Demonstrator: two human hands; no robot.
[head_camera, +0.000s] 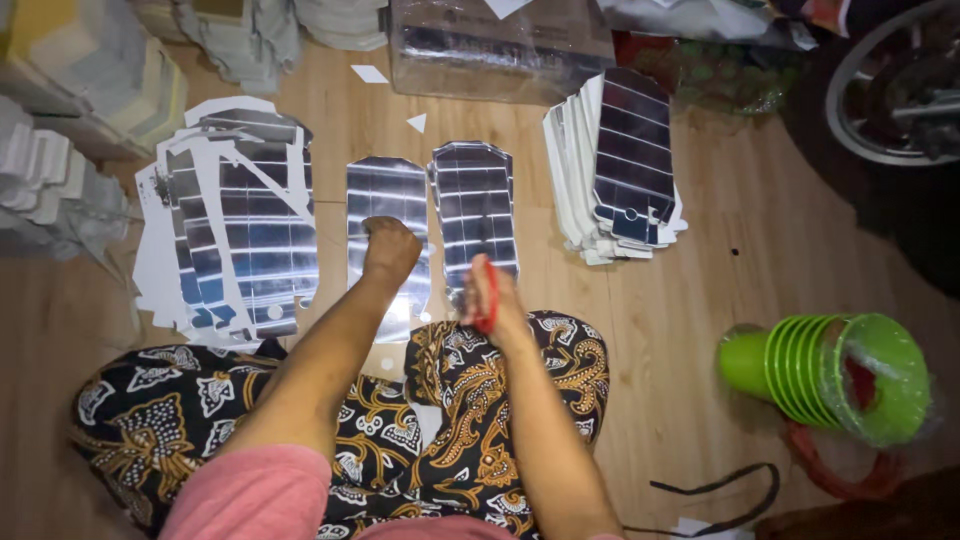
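Note:
My left hand (388, 250) is closed into a fist and presses down on a shiny silver die-cut sheet (385, 190) lying on the wooden floor in front of my knees. My right hand (492, 298) grips something with a red handle (490, 290), held over the near end of a second silver sheet stack (473, 205); the tool's working end is hidden, so I cannot tell what it is. Both sheets lie side by side, apart from each other.
A messy pile of silver offcuts and white backing (235, 225) lies at the left. A neat stack of cut pieces (625, 160) sits at the right. Nested green plastic cups in a bag (830, 375) lie at the far right. A clear-wrapped bundle (495, 45) rests behind.

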